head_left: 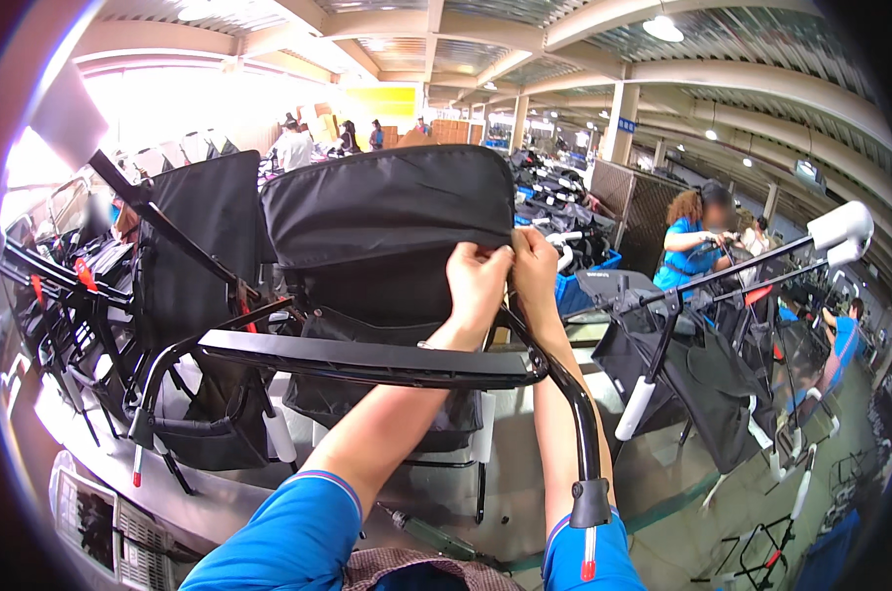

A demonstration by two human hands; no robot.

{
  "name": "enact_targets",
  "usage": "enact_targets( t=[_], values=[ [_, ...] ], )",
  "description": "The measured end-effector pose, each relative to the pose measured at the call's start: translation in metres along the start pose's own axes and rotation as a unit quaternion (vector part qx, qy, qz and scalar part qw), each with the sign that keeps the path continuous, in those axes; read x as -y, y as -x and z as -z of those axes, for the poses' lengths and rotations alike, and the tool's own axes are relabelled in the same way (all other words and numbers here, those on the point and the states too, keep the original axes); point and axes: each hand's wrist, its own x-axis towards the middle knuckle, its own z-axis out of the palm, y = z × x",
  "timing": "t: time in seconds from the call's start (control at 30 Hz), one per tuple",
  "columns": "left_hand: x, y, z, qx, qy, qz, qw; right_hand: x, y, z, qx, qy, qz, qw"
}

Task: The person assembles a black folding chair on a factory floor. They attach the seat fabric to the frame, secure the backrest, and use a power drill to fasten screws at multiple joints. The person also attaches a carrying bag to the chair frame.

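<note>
A black fabric back panel (pixel 392 202) stands upright on a stroller-like black tube frame (pixel 574 394) in front of me. At the panel's right edge, my left hand (pixel 478 284) is closed in a pinch on the fabric. Right beside it, my right hand (pixel 536 276) is closed around the same edge, its fingertips partly hidden. The two hands almost touch. Across my forearms runs a flat black bar (pixel 367 361), nearer to me than the panel. Black fabric (pixel 367 295) hangs below the panel's fold. A thin tip with a red end (pixel 589 568) sticks out of the frame's lower right tube.
More black fabric frames stand close at left (pixel 195 246) and right (pixel 682 374), some with white-wrapped tubes (pixel 638 407). A metal table (pixel 318 492) lies beneath. A white crate (pixel 121 532) sits low at left. A co-worker in blue (pixel 692 246) works at right.
</note>
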Motion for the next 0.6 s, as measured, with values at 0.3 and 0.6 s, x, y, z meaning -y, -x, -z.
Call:
enact_targets(
  t=[0.3,0.6],
  values=[
    [-0.028,0.005,0.027,0.061,0.085,0.184,0.977,0.003,0.017,-0.006,-0.021,-0.075,-0.035,0.996],
    [0.007,0.007,0.055,0.094,-0.087,0.209,0.97,0.003,0.029,0.005,0.019,0.023,-0.055,0.998]
  ],
)
